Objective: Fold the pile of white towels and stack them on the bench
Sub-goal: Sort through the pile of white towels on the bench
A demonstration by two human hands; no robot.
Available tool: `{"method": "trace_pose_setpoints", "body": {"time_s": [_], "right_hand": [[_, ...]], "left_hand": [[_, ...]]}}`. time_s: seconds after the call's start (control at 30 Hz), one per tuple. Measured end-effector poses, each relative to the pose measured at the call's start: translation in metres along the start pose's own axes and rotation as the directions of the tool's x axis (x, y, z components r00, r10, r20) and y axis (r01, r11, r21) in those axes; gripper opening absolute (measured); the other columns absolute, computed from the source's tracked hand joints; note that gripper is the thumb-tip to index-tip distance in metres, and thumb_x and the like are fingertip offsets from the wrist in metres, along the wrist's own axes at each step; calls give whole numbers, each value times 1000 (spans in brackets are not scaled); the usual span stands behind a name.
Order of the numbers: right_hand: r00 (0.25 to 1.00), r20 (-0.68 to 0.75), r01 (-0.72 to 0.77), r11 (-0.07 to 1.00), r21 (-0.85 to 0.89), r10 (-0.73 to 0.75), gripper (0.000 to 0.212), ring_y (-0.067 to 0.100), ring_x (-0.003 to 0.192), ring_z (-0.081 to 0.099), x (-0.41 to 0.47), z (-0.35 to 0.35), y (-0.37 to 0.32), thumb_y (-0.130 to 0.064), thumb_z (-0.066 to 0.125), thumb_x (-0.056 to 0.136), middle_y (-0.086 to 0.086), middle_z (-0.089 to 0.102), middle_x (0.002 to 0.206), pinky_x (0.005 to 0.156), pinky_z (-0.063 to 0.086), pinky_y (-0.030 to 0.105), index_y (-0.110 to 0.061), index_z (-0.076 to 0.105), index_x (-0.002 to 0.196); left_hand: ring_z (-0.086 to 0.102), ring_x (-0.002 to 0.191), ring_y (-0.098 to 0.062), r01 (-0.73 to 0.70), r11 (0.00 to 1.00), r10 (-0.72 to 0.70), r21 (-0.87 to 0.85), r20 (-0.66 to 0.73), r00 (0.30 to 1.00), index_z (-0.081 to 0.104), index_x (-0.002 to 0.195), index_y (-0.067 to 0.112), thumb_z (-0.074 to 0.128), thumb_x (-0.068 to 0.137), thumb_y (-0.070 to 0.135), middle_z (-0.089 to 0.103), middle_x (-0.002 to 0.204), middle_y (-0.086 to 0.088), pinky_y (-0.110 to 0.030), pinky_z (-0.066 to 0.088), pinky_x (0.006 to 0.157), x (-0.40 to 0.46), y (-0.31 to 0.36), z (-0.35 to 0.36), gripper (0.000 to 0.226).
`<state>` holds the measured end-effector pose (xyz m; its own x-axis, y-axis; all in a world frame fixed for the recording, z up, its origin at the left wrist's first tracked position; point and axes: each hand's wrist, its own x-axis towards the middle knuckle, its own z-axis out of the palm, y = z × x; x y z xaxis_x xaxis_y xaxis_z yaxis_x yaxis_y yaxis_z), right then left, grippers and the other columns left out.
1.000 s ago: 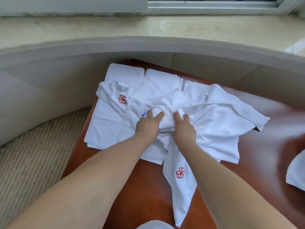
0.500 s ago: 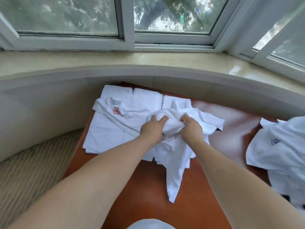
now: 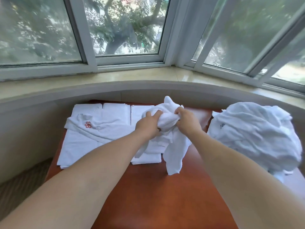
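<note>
A crumpled white terry towel [image 3: 166, 119] is bunched into a soft lump between both hands, raised just above the smooth reddish-brown surface [image 3: 148, 187]. The left hand [image 3: 147, 125] has its grip curled into the left side of the lump, fingers sunk in the cloth; the right hand [image 3: 186, 120] pinches the right side, fingers bent tightly round a fold. A loose tail of the same towel hangs down below the hands, its tip near the surface.

Left of the held towel lie the folded towels [image 3: 92, 139], flat rectangular layers with crisp edges, one bearing a small red flower emblem [image 3: 88, 124]. Right of the held towel sits a rumpled pile of towels [image 3: 257, 136], rounded and creased. Beyond it runs a curved, glossy stone sill [image 3: 132, 76] under white-framed windows [image 3: 128, 27].

Compared with half a second ago, the towel is gathered tighter and lifted higher, less of it trails on the surface, and the rumpled pile is more fully in view.
</note>
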<state>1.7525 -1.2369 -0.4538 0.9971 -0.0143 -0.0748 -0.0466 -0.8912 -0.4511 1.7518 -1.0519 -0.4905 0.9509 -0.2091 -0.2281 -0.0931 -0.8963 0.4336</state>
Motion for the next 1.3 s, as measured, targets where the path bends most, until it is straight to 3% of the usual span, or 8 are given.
{"method": "trace_pose_setpoints", "body": {"time_s": [0.17,0.3,0.57,0.73,0.9,1.0,1.07,1.3], "right_hand": [[996,-78,51,998,-27,-53,33,20,80,49,0,-53,56,-7,53,85,-9,51,84,55,29,19,-22,61,113],[989,-131,61,994,-86,-72,36,25,84,50,4,-111,113,-6,52,83,-3,57,90,62,32,32,-24,62,112],[960,-248,98,986,-134,-129,35,34,98,63,10,-254,233,-4,54,84,11,70,104,71,35,31,-23,63,112],[934,-331,83,983,-162,-133,42,37,103,63,9,-325,303,0,52,84,13,67,117,73,34,32,-22,63,118],[966,-257,-28,990,-135,-8,50,38,106,62,7,-316,399,-3,50,88,8,55,131,75,38,35,-29,57,130],[985,63,-144,971,-192,159,64,38,131,50,3,-276,458,-17,55,93,8,30,157,101,45,42,-38,40,152],[958,203,-165,970,-182,201,75,35,150,25,-1,-256,486,-23,63,91,9,11,167,118,35,43,-39,33,158],[976,181,-113,993,-45,120,87,36,156,7,22,-233,532,-42,74,85,6,3,168,121,31,50,-47,24,157]], "left_hand": [[58,101,-36,-26,1000,27,7,-46,999,28,146,42,59,89,27,40,137,-10,-41,50,70,10,74,6,67],[57,103,-35,-42,999,39,-31,-97,995,30,142,45,61,86,30,42,136,-8,-44,54,76,22,154,14,66],[57,114,-39,-172,984,157,-36,-262,952,36,137,37,65,81,32,46,138,-11,-36,40,72,61,331,23,63],[54,120,-41,-268,961,233,-69,-317,919,33,146,41,68,82,34,37,150,-11,-42,52,79,85,428,38,73],[45,138,-37,-251,961,239,-118,-110,965,18,156,45,73,83,42,14,164,-5,-46,51,98,106,476,101,92],[16,156,-27,-214,976,218,-42,108,970,4,161,45,72,86,54,-1,170,0,-42,38,114,111,477,157,101],[16,156,-25,-228,974,226,-9,177,958,1,160,48,67,89,55,-9,171,2,-44,38,113,113,479,184,97],[26,151,-38,-189,979,163,77,259,952,-5,157,55,61,94,54,-19,169,-2,-46,35,115,150,499,229,92]]}}
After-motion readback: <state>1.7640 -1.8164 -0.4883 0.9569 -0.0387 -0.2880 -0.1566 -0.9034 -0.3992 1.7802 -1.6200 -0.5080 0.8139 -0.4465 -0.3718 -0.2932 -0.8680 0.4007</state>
